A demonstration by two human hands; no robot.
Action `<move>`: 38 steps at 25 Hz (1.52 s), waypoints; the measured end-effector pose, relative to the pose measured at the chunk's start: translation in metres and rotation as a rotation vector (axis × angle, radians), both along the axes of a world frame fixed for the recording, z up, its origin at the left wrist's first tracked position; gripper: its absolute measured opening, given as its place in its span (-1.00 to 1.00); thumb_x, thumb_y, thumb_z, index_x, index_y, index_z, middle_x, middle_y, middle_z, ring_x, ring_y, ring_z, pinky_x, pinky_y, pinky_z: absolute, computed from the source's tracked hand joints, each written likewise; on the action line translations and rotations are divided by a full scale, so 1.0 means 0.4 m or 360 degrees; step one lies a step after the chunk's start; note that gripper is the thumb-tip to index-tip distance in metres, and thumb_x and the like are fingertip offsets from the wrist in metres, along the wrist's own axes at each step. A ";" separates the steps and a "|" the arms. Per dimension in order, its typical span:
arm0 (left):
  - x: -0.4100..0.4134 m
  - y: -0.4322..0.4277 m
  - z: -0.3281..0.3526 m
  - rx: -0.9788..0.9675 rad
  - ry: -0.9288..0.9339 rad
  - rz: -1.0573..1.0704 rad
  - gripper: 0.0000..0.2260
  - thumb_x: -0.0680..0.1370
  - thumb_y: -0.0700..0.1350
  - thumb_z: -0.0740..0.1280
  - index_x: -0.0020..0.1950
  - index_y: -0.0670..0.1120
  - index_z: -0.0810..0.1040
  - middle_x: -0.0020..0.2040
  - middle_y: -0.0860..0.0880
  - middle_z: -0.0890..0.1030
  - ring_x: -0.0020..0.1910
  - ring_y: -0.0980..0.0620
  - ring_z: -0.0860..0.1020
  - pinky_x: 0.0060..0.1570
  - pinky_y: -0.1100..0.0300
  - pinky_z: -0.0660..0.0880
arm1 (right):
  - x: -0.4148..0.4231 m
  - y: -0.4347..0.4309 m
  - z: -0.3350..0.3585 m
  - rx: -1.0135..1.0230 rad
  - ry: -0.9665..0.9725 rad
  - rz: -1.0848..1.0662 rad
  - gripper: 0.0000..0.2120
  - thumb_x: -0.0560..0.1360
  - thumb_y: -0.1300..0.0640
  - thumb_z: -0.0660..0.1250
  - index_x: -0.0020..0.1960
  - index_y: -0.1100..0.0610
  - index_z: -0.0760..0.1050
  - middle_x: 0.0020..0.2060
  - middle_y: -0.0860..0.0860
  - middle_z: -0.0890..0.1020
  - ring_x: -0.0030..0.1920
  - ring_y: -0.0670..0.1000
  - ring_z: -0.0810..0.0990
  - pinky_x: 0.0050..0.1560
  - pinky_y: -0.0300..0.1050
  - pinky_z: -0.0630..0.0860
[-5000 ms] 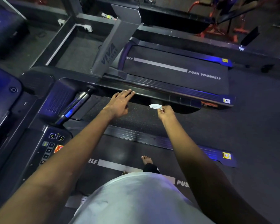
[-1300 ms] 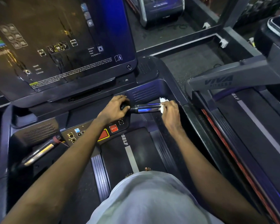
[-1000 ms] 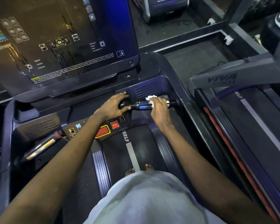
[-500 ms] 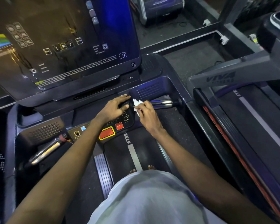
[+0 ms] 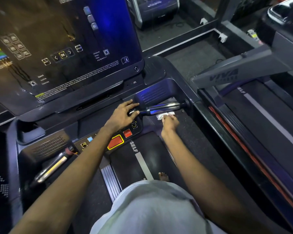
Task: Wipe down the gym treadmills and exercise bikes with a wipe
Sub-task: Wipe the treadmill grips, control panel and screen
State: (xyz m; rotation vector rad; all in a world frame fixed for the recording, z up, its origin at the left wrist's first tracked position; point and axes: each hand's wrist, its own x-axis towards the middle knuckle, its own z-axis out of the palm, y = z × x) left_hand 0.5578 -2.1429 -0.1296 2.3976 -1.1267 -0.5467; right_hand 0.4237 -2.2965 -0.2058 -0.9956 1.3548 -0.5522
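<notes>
The person stands on the belt (image 5: 148, 163) of a treadmill (image 5: 156, 71), one bare foot (image 5: 163, 176) showing past the hem of a pale shirt (image 5: 150, 210). Both arms reach forward to the right-hand chrome handle (image 5: 166, 106), which lies crosswise below the big dark console screen (image 5: 66, 48).

The left hand (image 5: 123, 114) rests on the inner end of that handle, its fingers spread and nearly straight, laid over the black collar where the chrome begins. It grips nothing that I can see.

The right hand (image 5: 169, 122) is lower and a little to the right, fingers bunched together and pinching the white wipe (image 5: 163, 115). The wipe sits crumpled at the fingertips, just under the chrome handle near its middle. I cannot tell from here whether it touches the underside of the bar.

Just below the left wrist on the control strip are a red stop button (image 5: 127, 133) and a larger red pad with a yellow border (image 5: 115, 142). A second chrome handle (image 5: 52, 167) slants away on the left side. To the right stands a neighbouring treadmill (image 5: 271, 119), its grey upright close by.
</notes>
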 end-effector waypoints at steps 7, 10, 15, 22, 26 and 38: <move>0.006 -0.010 -0.006 0.0096 -0.0191 -0.0049 -0.59 0.58 0.15 0.29 0.41 0.08 0.49 0.47 -0.08 0.37 0.44 -0.09 0.33 0.44 -0.01 0.24 | -0.001 -0.066 0.022 0.0339 -0.0196 -0.0127 -0.62 0.58 0.45 0.02 -0.29 0.09 0.30 -0.42 -0.04 0.39 -0.49 -0.15 0.43 -0.52 -0.44 0.36; 0.007 -0.025 0.000 0.0140 -0.0263 -0.0091 -0.62 0.57 0.15 0.30 0.36 0.06 0.54 0.42 -0.14 0.39 0.41 -0.12 0.35 0.42 -0.03 0.28 | -0.007 -0.075 0.006 0.0292 -0.0392 -0.0513 -0.78 0.48 0.49 0.25 -0.20 0.22 0.51 -0.47 -0.05 0.58 -0.52 -0.20 0.50 -0.45 -0.35 0.44; 0.001 -0.021 -0.001 0.0101 -0.0212 -0.0047 -0.67 0.56 0.16 0.32 0.29 0.12 0.57 0.39 -0.11 0.37 0.40 -0.08 0.32 0.37 -0.15 0.29 | -0.030 -0.125 0.067 0.0102 -0.0321 -0.0712 -0.92 0.47 0.36 0.37 -0.14 0.23 0.59 -0.40 -0.06 0.64 -0.43 -0.19 0.55 -0.31 -0.30 0.50; -0.004 -0.020 0.003 0.0121 -0.0243 -0.0050 -0.66 0.56 0.18 0.30 0.31 0.13 0.55 0.39 -0.09 0.36 0.40 -0.09 0.30 0.36 -0.15 0.21 | -0.073 -0.117 0.035 -0.0932 0.0391 0.0068 -0.75 0.47 0.36 0.33 0.12 0.25 0.64 0.05 0.17 0.62 -0.02 0.11 0.62 -0.01 -0.30 0.46; -0.003 -0.014 0.011 0.0165 -0.0193 -0.0075 -0.49 0.57 0.22 0.28 0.46 0.04 0.41 0.45 -0.09 0.34 0.44 -0.09 0.29 0.41 -0.14 0.22 | -0.088 -0.111 0.042 -0.1288 0.0552 0.0548 -0.62 0.50 0.44 0.22 0.28 0.29 0.54 0.18 0.20 0.56 0.17 0.19 0.51 0.24 -0.14 0.36; -0.022 0.071 0.013 -0.0097 -0.0045 0.0083 -0.46 0.56 -0.01 0.40 0.49 -0.15 0.37 0.45 -0.10 0.43 0.44 -0.03 0.37 0.46 0.16 0.24 | -0.030 0.020 0.058 -0.1841 0.0117 0.1214 -0.68 0.50 0.41 0.29 0.21 0.23 0.60 0.07 0.12 0.60 0.06 0.13 0.51 0.21 -0.19 0.41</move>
